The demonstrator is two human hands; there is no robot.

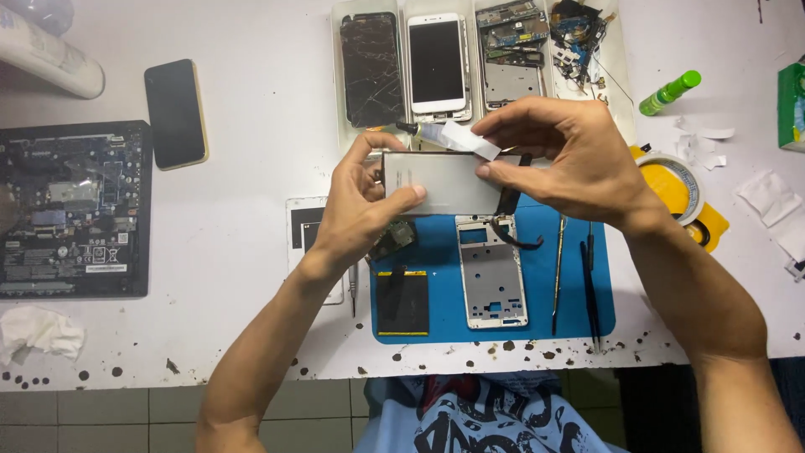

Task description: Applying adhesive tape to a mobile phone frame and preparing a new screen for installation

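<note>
Battery [444, 182], a flat grey rectangle with a smooth sheen, sits above the blue mat [436, 268], pinched between both hands. Left hand [362, 201] grips its left end, thumb curled over the front face, fingers closed behind. Right hand [570, 155] holds the right edge while thumb and forefinger close on a white paper strip [457, 138] at the top edge. A bare phone frame [492, 273] lies on the mat below.

We see bare bench [243, 168] to pass over between the black phone [175, 113] and the tray [356, 138]. On the blue mat [579, 310], the phone frame [492, 273] and thin tools [589, 289] block us.
</note>
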